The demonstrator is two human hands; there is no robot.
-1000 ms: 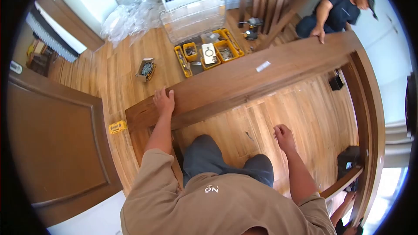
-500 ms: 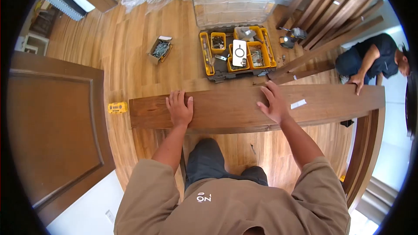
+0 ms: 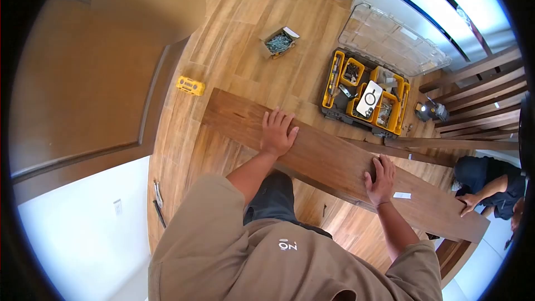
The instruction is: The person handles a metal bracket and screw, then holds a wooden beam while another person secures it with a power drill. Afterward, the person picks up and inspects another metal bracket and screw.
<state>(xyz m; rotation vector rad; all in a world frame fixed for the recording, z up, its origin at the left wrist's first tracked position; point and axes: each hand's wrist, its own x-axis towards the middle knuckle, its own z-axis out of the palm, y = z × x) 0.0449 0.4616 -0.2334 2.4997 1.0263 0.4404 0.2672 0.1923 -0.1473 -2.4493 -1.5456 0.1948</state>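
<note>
A long dark-brown wooden board lies across in front of me, slanting down from upper left to lower right. My left hand rests on its top face toward the left end, fingers stretched out. Further right, my right hand lies on the same board with its fingers spread and slightly bent. A small white label is stuck on the wood just right of that hand. At the right end, a co-worker's hand touches the board.
An open toolbox with yellow bins and a white phone stands beyond the board. A box of screws, a yellow case and a cordless drill are on the floor. Wooden slats stand right; a brown door is left.
My view has turned, so the board now slants down to the right and the toolbox appears further right. Both my hands stay on the board, in about the same places.
</note>
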